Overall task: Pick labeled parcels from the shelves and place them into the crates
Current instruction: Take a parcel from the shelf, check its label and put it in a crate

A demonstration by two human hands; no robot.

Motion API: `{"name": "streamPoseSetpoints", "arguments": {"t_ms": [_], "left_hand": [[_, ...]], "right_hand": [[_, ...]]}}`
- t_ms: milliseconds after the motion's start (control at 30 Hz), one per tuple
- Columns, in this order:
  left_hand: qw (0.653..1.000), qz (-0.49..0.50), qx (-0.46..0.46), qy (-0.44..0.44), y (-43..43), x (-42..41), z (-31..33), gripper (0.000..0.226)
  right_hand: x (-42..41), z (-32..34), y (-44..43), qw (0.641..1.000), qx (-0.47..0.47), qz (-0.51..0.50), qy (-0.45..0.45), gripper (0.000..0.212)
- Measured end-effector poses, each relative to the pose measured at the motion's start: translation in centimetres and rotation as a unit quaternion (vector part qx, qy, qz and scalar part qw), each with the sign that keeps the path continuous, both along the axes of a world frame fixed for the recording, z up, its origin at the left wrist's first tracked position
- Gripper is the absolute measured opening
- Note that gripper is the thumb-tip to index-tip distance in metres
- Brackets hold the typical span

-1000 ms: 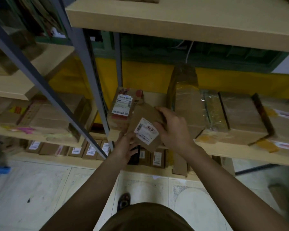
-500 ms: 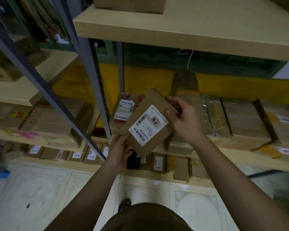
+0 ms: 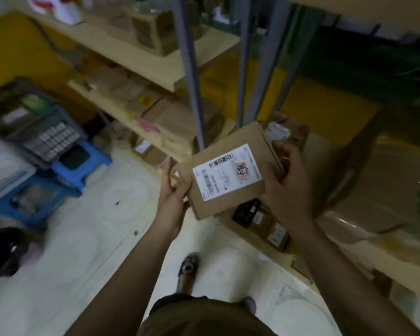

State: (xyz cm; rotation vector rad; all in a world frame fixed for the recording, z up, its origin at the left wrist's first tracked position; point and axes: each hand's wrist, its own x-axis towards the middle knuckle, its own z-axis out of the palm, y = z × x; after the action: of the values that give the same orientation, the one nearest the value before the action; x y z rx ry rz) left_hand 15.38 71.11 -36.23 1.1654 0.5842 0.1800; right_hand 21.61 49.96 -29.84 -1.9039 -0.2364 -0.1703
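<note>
Carried leftward off the shelf [image 3: 155, 71], one labeled parcel [image 3: 228, 170] sits between two hands, left hand [image 3: 174, 200] pinching, right hand [image 3: 287, 187] gripping its edges.

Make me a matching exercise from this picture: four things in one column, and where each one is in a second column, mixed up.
Things
1. labeled parcel
2. blue stool
3. shoe
4. black box

Places
A. on the floor, low in the middle of the view
B. held between the left hand and the right hand
C. on the lowest shelf, just below the parcel
D. far left, under the grey crate

Pairs: 1-B, 2-D, 3-A, 4-C
</note>
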Motion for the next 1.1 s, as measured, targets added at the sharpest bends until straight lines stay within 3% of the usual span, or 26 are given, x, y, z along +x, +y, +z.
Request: {"name": "streamPoseSetpoints", "arguments": {"t_ms": [267, 467, 833, 1100], "left_hand": [[0.984, 0.167, 0.049, -0.036, 13.8, -4.7, 1.9, 0.058], [0.97, 0.211, 0.115, -0.034, 27.6, -8.8, 2.7, 0.059], [0.954, 0.244, 0.175, -0.018, 46.0, -14.4, 2.9, 0.046], [0.928, 0.337, 0.15, 0.044, 56.0, -11.7, -0.6, 0.034]], "right_hand": [[-2.0, -1.4, 13.9, 0.991, -0.01, 0.136, 0.009, 0.059], [-3.5, -1.3, 27.6, 0.976, 0.002, 0.216, 0.009, 0.073], [-2.9, -0.5, 49.8, 0.96, 0.102, 0.247, 0.085, 0.045], [3.1, -3.8, 63.6, 0.94, 0.044, 0.33, 0.081, 0.04]]}}
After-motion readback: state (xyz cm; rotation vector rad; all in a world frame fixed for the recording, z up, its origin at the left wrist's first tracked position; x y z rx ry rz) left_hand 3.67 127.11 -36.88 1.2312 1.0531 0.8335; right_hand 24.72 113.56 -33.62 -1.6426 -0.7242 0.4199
